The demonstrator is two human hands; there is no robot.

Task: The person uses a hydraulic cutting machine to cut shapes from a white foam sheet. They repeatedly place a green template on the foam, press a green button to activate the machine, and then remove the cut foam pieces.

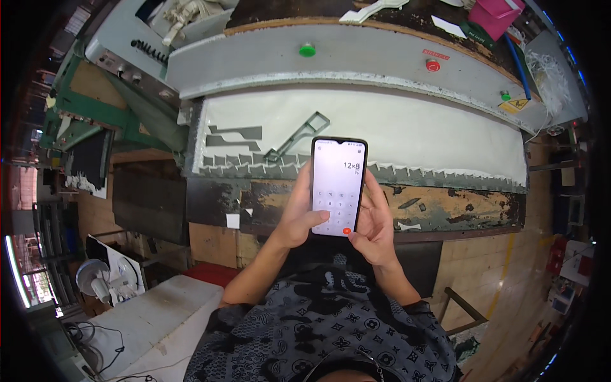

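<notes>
Fabric offcuts, grey and angular (234, 135), lie at the left of a white sheet (414, 137) on the machine's tabletop, beside a grey metal cutting frame (298, 135). Toward the middle, the left hand (298, 216) curls its fingers behind a black smartphone (338, 186), its thumb lying across the lit keypad. The phone stands upright above the person's patterned shirt, in front of the tabletop edge. The right hand (374, 229) wraps the phone's right side, thumb at the orange key. Far right, a pink box (495, 16) sits; its contents cannot be seen.
</notes>
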